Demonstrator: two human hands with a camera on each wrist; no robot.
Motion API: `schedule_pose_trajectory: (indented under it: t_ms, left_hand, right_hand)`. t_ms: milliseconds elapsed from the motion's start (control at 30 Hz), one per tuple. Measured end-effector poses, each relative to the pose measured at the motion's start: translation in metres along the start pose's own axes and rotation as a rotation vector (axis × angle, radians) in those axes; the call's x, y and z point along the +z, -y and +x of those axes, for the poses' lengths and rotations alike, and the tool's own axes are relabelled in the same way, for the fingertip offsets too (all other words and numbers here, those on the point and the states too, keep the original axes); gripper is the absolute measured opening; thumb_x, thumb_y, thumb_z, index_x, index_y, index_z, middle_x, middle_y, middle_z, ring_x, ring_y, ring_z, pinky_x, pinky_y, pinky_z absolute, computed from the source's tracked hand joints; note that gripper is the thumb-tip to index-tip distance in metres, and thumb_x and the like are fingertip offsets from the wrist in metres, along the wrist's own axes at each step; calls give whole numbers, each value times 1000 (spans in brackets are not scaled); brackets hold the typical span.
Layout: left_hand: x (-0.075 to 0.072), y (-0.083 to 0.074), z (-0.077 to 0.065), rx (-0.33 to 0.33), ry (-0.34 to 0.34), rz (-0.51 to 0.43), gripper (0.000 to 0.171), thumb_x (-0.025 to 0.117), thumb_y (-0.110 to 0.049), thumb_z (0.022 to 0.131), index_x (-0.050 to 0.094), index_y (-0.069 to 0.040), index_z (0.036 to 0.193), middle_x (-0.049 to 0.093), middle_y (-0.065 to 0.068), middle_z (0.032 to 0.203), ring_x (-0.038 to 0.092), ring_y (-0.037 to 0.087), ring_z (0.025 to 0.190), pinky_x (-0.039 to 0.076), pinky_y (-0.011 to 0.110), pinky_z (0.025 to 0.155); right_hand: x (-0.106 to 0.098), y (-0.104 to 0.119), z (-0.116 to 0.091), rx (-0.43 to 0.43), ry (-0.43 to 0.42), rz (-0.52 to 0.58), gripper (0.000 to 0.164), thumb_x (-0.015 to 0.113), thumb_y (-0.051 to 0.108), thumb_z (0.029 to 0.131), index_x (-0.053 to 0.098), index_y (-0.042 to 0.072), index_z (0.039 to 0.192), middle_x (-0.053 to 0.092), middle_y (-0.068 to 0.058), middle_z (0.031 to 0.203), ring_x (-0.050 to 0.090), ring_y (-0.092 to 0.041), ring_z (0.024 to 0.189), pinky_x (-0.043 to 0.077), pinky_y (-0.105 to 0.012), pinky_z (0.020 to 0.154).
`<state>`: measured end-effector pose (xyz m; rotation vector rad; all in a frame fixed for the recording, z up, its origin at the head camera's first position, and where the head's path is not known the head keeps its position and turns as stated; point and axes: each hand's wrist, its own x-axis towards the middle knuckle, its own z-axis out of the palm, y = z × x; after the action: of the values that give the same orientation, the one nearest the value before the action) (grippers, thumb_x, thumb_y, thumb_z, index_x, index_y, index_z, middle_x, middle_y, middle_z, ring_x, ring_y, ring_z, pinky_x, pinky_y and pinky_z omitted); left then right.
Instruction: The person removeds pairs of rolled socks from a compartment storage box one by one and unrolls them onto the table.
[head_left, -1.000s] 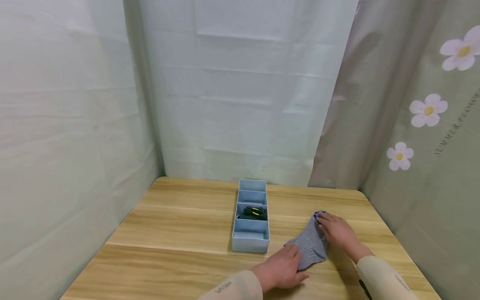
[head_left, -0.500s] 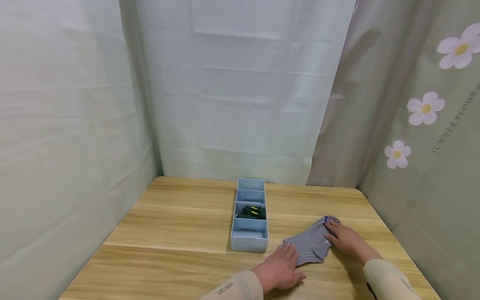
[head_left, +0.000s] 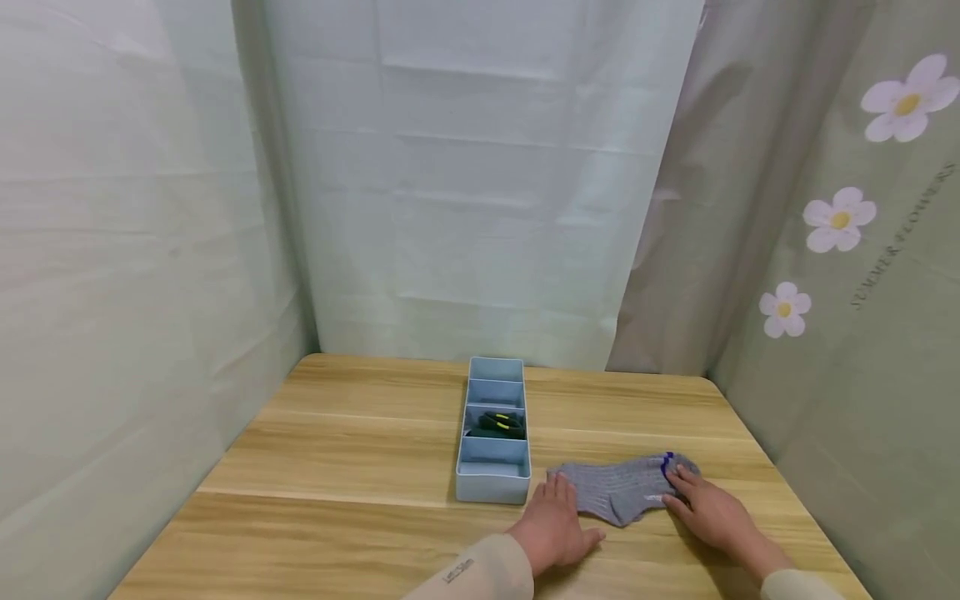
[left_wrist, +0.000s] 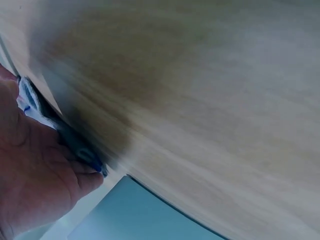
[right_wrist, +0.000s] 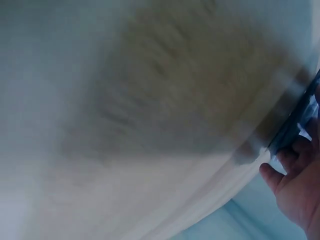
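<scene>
A grey ribbed sock [head_left: 615, 490] lies spread flat on the wooden table, stretched left to right, with blue marks near its right end. My left hand [head_left: 553, 525] rests on the left end, fingers extended over the cuff and thumb out to the side. On the opposite end, my right hand [head_left: 712, 512] presses with its fingers laid straight near the blue marks. The left wrist view has the left hand [left_wrist: 40, 165] along the sock's edge [left_wrist: 75, 142]. Over in the right wrist view, the right hand [right_wrist: 300, 185] touches the dark-looking fabric [right_wrist: 292, 125].
Left of the sock stands a blue divided box [head_left: 492, 489], close to the left fingertips. One of its compartments holds a dark folded bundle [head_left: 501, 426] with yellow stripes. Pale curtains [head_left: 480, 208] enclose the table [head_left: 337, 467] at the back and sides.
The sock has turned from a slant to lying nearly level across the table. My right hand has moved right and nearer with its end; my left has shifted slightly left.
</scene>
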<state>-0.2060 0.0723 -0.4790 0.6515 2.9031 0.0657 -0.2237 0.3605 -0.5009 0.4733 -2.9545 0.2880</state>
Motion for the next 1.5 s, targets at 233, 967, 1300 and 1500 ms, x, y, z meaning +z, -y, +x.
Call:
schedule_pose_trajectory:
  t_ms: [233, 967, 1300, 1500]
  left_hand:
    - [0, 2, 7, -52, -48, -16, 87, 44, -70, 93, 43, -4, 149, 36, 15, 155, 30, 28, 144, 27, 38, 116]
    - [5, -8, 23, -17, -362, 370, 64, 60, -57, 92, 67, 0, 120, 60, 12, 122, 60, 21, 113, 49, 28, 93]
    - [4, -2, 32, -88, -348, 450, 35, 49, -25, 103, 64, -6, 128, 62, 13, 129, 59, 23, 117, 49, 31, 95]
    - [4, 2, 37, -46, -313, 459, 36, 47, -25, 104, 63, -7, 130, 61, 11, 130, 57, 24, 120, 47, 34, 98]
  right_hand:
    - [-6, 14, -11, 64, 45, -8, 54, 62, 42, 96, 66, -3, 126, 58, -31, 129, 60, -47, 112, 48, -59, 89]
    - [-2, 6, 4, -122, 6, 107, 44, 67, 26, 95, 64, -4, 127, 58, -26, 132, 56, -47, 118, 45, -59, 95]
    - [-1, 48, -7, 48, -10, 30, 43, 69, 24, 92, 65, -7, 122, 60, -30, 124, 60, -47, 112, 47, -58, 91]
    - [6, 66, -13, 120, -104, -49, 40, 72, 23, 90, 68, -7, 116, 64, -29, 119, 63, -44, 105, 51, -57, 85]
